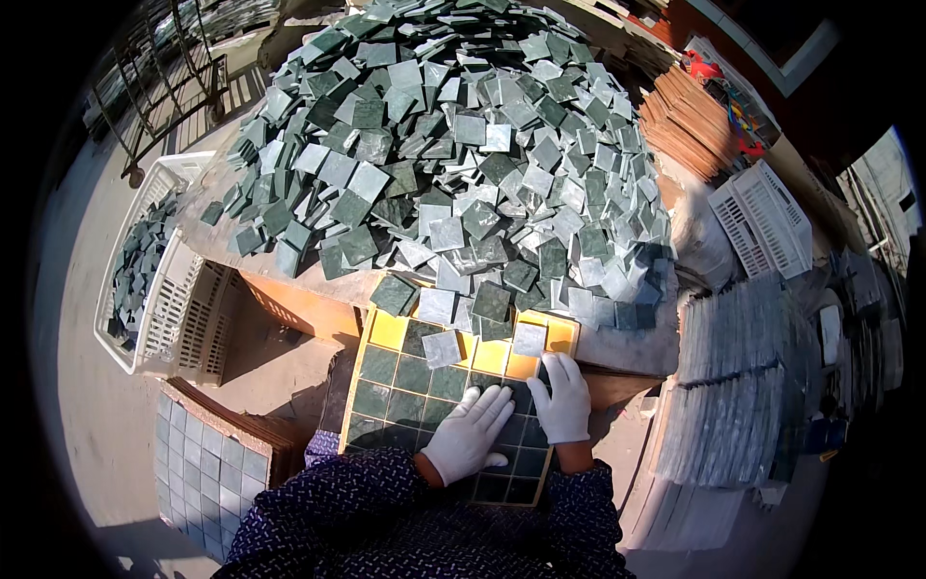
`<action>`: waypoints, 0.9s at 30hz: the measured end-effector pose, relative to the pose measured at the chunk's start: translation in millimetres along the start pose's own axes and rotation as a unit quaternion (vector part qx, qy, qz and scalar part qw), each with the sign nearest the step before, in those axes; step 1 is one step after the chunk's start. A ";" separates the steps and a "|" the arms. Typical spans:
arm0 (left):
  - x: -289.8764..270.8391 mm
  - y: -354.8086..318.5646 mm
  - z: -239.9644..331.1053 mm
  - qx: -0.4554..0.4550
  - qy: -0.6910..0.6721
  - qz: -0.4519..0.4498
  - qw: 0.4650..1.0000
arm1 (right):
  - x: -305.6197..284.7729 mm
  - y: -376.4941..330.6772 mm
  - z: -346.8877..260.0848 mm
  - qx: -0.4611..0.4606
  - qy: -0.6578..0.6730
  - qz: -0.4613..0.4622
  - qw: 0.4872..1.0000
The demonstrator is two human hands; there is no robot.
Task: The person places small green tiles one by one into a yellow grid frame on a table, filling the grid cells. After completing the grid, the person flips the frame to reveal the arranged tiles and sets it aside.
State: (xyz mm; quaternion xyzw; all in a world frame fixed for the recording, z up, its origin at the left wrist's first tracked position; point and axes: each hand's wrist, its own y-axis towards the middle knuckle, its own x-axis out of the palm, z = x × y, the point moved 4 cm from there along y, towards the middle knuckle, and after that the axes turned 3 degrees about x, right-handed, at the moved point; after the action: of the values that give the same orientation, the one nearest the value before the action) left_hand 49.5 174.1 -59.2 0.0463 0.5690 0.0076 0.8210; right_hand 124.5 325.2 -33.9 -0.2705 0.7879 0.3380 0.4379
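In front of me sits a yellow grid tray [388, 329] with raised dividers, its lower rows filled with square dark green stone tiles [377, 365]. My left hand [470, 434], white-gloved, lies flat on the tiles in the middle, fingers stretched out and holding nothing. Near the tray's right edge rests my right hand [562, 398], also gloved, thumb apart from the fingers. Its fingertips are close to a light grey tile [529, 340]; whether they touch it is unclear. Another loose grey tile [443, 349] lies tilted across the upper cells.
A big heap of loose green and grey tiles [468, 130] covers the table beyond the tray. White plastic crates [178, 333] stand at left, one holding tile pieces. Tiled sheets [207, 468] are stacked at lower left, more stacks [733, 386] at right. A white crate [762, 220] lies upper right.
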 end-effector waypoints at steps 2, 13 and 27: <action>9.0 -17.2 13.1 0.094 -0.052 -0.002 0.994 | -2.9 -2.8 0.4 0.002 -0.006 0.028 1.000; -1.1 -62.0 16.1 0.175 -0.247 -0.005 0.953 | 36.5 10.4 -40.4 -0.015 0.024 -0.163 0.986; -52.9 -80.9 -83.7 -0.207 -0.475 0.179 0.836 | -14.9 -8.5 -98.7 -0.002 0.275 -0.252 0.928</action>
State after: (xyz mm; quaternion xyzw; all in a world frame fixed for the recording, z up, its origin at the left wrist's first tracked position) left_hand -50.7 95.8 -45.8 -0.0259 0.0757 0.2493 0.9651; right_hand 87.6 245.9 14.9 -0.5436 0.7824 0.1302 0.2746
